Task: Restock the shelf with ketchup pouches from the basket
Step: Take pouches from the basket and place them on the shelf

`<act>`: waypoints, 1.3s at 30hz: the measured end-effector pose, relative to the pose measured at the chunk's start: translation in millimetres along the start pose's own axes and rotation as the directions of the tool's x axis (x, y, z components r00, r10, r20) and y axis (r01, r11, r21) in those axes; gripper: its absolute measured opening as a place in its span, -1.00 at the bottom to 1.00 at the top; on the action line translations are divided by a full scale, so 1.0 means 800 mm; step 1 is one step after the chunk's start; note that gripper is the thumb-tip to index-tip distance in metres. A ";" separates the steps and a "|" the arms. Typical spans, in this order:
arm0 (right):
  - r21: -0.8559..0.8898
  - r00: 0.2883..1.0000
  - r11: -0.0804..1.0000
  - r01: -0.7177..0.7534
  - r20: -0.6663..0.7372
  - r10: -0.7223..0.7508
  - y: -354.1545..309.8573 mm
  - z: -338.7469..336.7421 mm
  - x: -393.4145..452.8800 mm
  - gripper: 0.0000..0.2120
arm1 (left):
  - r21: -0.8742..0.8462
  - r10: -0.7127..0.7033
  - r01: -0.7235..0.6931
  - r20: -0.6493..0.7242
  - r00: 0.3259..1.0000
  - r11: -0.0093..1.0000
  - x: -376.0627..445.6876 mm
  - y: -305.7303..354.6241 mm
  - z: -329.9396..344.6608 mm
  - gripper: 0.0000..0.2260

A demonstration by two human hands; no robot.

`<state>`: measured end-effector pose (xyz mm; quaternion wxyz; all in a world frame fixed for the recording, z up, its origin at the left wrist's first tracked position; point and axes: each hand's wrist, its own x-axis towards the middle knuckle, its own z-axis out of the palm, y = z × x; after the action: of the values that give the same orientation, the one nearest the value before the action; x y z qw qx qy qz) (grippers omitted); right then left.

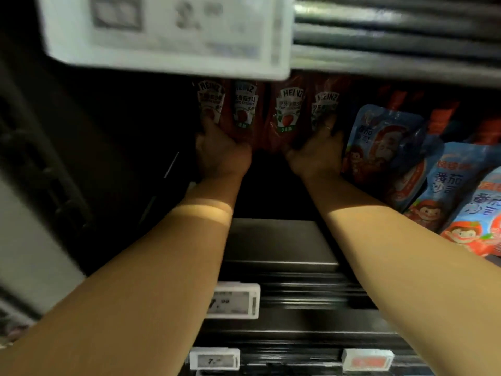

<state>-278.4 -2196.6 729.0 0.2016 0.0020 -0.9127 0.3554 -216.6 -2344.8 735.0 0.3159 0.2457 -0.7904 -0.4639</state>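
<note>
Deep at the back of the dark shelf (282,240) stand four Heinz ketchup pouches (267,115) in a row, side by side and touching. They are red and soft, and each one has a white label shaped like a shield. The label says HEINZ at the top, with a red tomato and green leaves under it and a small green tag at the bottom. The pouches stand upright, and their tops go up behind the big white price tag (165,33) that hangs from the shelf above.

Both arms reach far in. The left hand (221,153) is at the left end of the row. Its fingers curl up around the lower part of the pouch on the far left and hold it. The right hand (315,153) is at the right end. Its fingers lie on the pouch on the far right, and a ring shows on one finger. It is too dark to tell if this hand grips the pouch or just presses on it.

Just to the right of the red pouches lean some blue tomato sauce pouches (385,142) with cartoon children on them. Lower down on the shelf edges are small white price tags (233,299)
</note>
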 end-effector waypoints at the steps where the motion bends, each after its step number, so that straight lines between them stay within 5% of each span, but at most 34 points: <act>1: -0.020 1.000 1.000 0.009 0.016 -0.009 -0.002 -0.008 -0.009 0.09 | 0.021 0.008 -0.009 0.043 0.999 1.000 -0.008 0.002 -0.007 -0.24; 3: -0.045 0.997 0.998 0.044 0.067 -0.041 -0.004 -0.023 -0.030 -0.01 | 0.004 0.047 -0.048 0.135 0.990 0.999 -0.028 0.004 -0.022 -0.31; 7: -0.104 0.981 0.983 0.152 0.137 -0.137 -0.006 -0.059 -0.080 -0.21 | 0.040 0.137 -0.159 0.336 0.932 0.986 -0.062 -0.001 -0.059 -0.77; 10: -0.182 0.981 0.972 0.151 0.146 -0.125 -0.006 -0.083 -0.112 -0.49 | 0.051 0.167 -0.213 0.450 0.877 0.976 -0.088 -0.012 -0.090 -0.75; 14: -0.246 0.986 0.960 0.135 0.133 -0.105 0.006 -0.109 -0.153 -0.83 | -0.224 0.288 -0.203 0.466 0.836 0.953 -0.137 -0.030 -0.143 -0.86; 18: -0.117 0.993 0.987 0.114 0.043 -0.110 0.031 -0.135 -0.208 -0.89 | -0.380 0.464 -0.292 0.520 0.717 0.878 -0.186 -0.061 -0.203 -0.81; 23: 0.172 0.965 0.950 0.261 -0.025 -0.260 0.059 -0.170 -0.285 -0.92 | -0.354 0.533 -0.414 0.381 0.755 0.839 -0.251 -0.110 -0.246 -0.85; 27: 0.353 0.953 0.890 0.289 -0.019 -0.302 0.113 -0.184 -0.340 -0.85 | -0.204 0.340 -0.274 0.482 0.808 0.940 -0.296 -0.171 -0.239 -0.71; 29: 0.382 0.959 0.898 0.220 0.083 -0.270 0.160 -0.183 -0.370 -0.84 | -0.116 0.179 -0.136 0.596 0.783 0.984 -0.330 -0.209 -0.232 -0.69; 33: 0.235 0.909 0.972 -0.020 0.410 -0.080 0.280 -0.158 -0.433 -0.87 | 0.424 -0.272 -0.019 0.614 0.741 0.906 -0.425 -0.300 -0.214 -0.84; 36: -0.045 0.692 0.989 -0.141 0.710 0.131 0.376 -0.136 -0.490 -0.84 | 0.591 -0.492 0.066 0.597 0.634 0.804 -0.515 -0.353 -0.204 -0.75; 39: -0.259 0.484 0.946 -0.195 0.813 0.323 0.446 -0.129 -0.548 -0.96 | 0.641 -0.618 0.166 0.587 0.523 0.749 -0.589 -0.392 -0.200 -0.79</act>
<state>110.1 -1924.0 404.3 -0.3228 0.0233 -0.9054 0.2748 250.1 -2256.6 387.9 -0.2496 0.2756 -0.8570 -0.3568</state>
